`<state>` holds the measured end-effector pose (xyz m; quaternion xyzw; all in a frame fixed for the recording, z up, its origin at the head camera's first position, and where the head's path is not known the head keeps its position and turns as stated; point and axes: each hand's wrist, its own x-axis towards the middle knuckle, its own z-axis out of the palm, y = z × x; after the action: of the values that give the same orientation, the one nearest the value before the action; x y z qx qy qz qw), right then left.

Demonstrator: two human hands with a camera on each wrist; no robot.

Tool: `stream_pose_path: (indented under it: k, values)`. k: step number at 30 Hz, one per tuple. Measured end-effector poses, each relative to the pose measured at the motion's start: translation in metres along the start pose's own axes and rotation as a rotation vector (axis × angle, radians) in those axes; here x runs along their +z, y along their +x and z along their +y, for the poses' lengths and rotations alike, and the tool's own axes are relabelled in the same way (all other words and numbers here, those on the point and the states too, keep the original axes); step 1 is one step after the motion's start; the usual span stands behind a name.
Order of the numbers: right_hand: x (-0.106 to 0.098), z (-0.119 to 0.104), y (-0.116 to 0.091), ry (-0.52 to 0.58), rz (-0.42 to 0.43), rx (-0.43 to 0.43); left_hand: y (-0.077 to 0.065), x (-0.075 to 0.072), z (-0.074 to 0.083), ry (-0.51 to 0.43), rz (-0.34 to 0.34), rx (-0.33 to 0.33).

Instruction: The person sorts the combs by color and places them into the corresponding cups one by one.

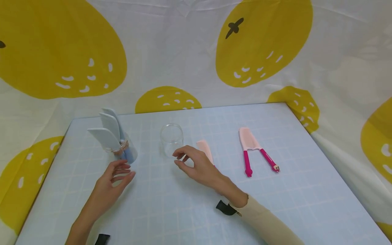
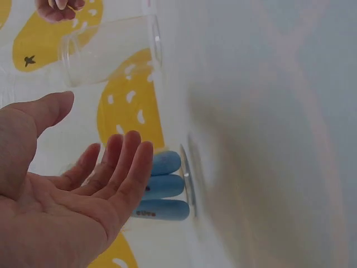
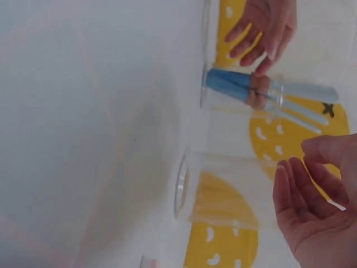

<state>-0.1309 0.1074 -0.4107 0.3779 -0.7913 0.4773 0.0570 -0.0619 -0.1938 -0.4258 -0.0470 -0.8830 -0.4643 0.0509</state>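
Note:
My left hand (image 1: pixel 111 183), fingers relaxed and apart from the thumb, is beside a glass jar (image 1: pixel 131 154) with twine round its neck. Whether the fingertips touch the jar cannot be told. Several pale blue combs (image 1: pixel 109 124) stand in it, heads up, their blue handles (image 2: pixel 167 184) at the bottom. Just in front of a second clear glass jar (image 1: pixel 171 134) hovers my right hand (image 1: pixel 200 166), fingers loosely bent, with nothing held. A pink comb (image 1: pixel 204 149) lies behind this hand, its lower part hidden.
Right of the right hand, two pink combs (image 1: pixel 249 139) lie overlapped at their heads, their magenta handles (image 1: pixel 267 159) spread apart. The table (image 1: pixel 171 217) has a pale blue checked cover. A white cloth (image 1: pixel 171 41) with yellow fruit shapes hangs behind it.

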Motion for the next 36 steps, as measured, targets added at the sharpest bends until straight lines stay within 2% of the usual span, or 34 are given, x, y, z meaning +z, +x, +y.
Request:
stream_pose_path:
  k: [8, 18, 25, 36]
  values:
    - [-0.015, 0.01, -0.016, -0.01, 0.014, 0.062, 0.011, 0.017, 0.007, -0.022, -0.06, 0.046]
    - [-0.034, 0.024, -0.033, -0.039, 0.044, 0.16, 0.03, 0.029, 0.012, -0.057, -0.082, 0.101]
    - [-0.048, 0.034, -0.043, -0.056, 0.044, 0.255, 0.042, 0.036, 0.016, -0.063, -0.086, 0.075]
    - [-0.063, 0.049, -0.052, -0.161, 0.029, 0.383, 0.062, 0.055, 0.022, -0.071, -0.065, 0.038]
